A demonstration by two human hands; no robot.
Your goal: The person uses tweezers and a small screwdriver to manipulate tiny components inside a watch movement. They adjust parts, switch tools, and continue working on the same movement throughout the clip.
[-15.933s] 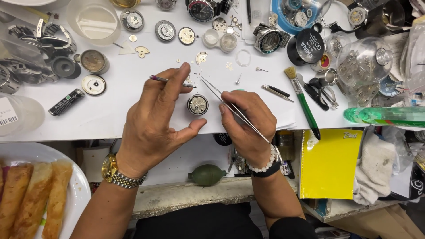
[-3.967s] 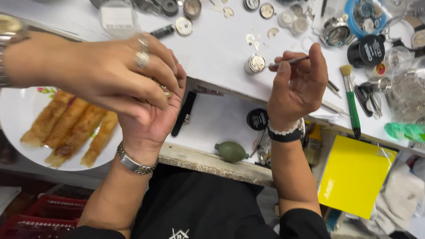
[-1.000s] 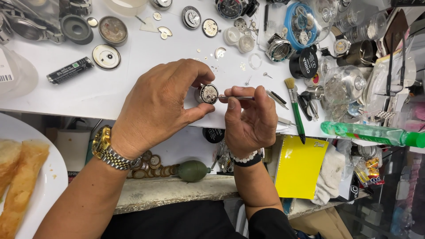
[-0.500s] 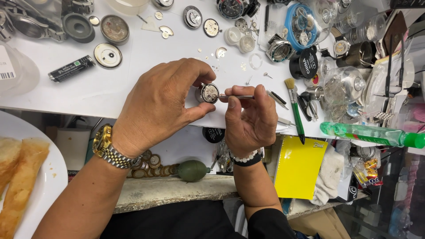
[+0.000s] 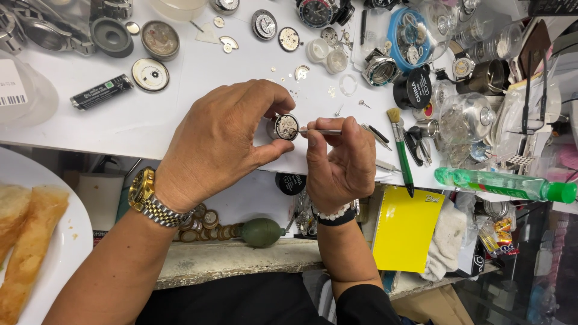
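My left hand pinches a small round watch movement between thumb and fingers, just above the white worktable. My right hand grips a thin metal tool held level, its tip touching the right edge of the movement. A gold and silver wristwatch sits on my left wrist, a white bead bracelet and a black band on my right.
Watch cases, dials and loose parts lie across the back of the table. A brush with a green handle, pliers and a green bottle lie to the right. A yellow notebook, a green dust blower and a white plate with food sit lower.
Both hands stay almost still on the movement over the last second. Four seconds ago the view was tilted and another person's hand crossed in front; that hand is gone.
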